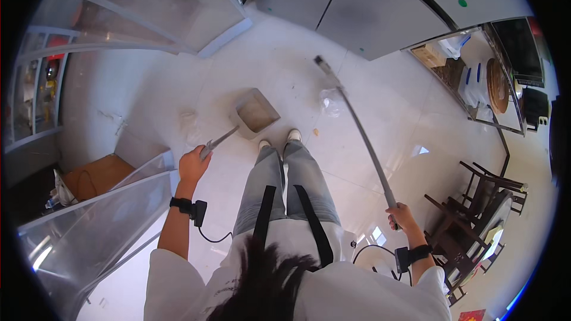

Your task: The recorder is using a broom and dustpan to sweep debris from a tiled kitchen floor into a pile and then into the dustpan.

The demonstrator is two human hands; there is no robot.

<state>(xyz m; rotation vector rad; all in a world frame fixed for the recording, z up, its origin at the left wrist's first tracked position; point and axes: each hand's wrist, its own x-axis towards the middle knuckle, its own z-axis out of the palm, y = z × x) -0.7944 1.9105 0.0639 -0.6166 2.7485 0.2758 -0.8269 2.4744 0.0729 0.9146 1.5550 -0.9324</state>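
Note:
My left hand (193,164) grips the handle of a long-handled dustpan (265,103). The pan rests on the tiled floor just ahead of my shoes, its inside looking dusty brown. On the other side, my right hand (401,217) is closed around the lower end of a broom's long grey handle (366,142). The broom head (324,66), somewhat blurred, points away from me near the grey cabinets. A crumpled clear plastic bag (331,105) lies on the floor beside the handle. Closer to my feet is a small yellowish-brown scrap (316,132).
Grey cabinet doors (352,6) stand ahead. A glass-sided case (147,13) is at the upper left, and a glass panel (102,218) at the lower left. To the right are a shelf unit (464,107) with plastic containers and dark wooden chairs (468,214) around a table.

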